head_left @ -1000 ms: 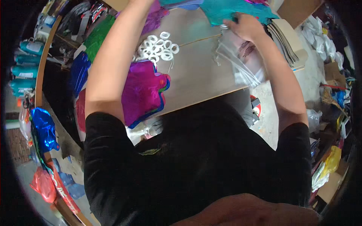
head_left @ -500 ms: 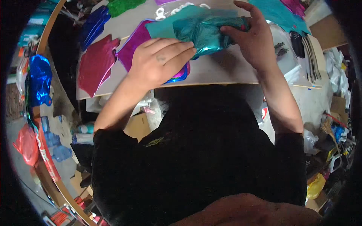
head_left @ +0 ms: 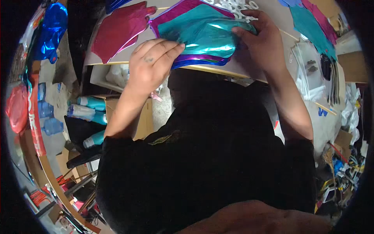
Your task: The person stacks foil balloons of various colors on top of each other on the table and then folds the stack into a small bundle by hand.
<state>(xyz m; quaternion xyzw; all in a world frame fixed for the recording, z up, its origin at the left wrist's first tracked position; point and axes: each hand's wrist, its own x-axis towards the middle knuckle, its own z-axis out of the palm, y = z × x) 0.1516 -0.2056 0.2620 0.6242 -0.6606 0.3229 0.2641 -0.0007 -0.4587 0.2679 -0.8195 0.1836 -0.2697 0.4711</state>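
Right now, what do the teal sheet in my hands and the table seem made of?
Teal sheet: probably glossy metallised plastic film, from its bright highlights and creases. Table: possibly board, matte grey top; the tan edge suggests wood.

Black short-sleeved shirt (head_left: 210,167) with a small yellowish leaf-shaped mark (head_left: 160,139)

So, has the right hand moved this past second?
Yes, leftward: against the clear bags, the right hand was by their far end; now left of them.

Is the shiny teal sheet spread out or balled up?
Mostly spread, with creases: the teal sheet reaches wide between the left hand and the right hand.
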